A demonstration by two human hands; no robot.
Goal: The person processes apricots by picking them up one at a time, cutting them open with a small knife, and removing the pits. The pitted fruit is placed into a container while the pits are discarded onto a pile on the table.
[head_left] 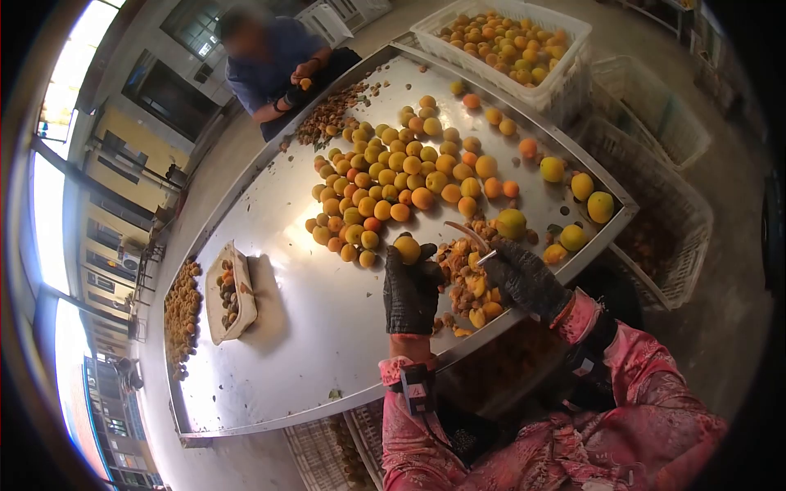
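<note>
My left hand (411,290), in a black glove, grips a yellow apricot (407,250) between thumb and fingers above the metal table. To its right, my gloved right hand (528,282) is closed around a small curved knife (468,235), whose blade points up and left. Below and between the hands lies a heap of cut apricot pieces (468,286) near the table's edge. A large pile of whole apricots (393,168) spreads just beyond my hands. Several bigger yellow-green fruits (582,186) rest toward the right corner.
On the metal table (327,360) stands a pale tub (232,299) of dark bits, beside a pile of pits (182,315). A white crate (524,57) full of apricots sits at the far right corner. Another person (278,65) works across the table, holding a fruit. Crates (663,221) stand at right.
</note>
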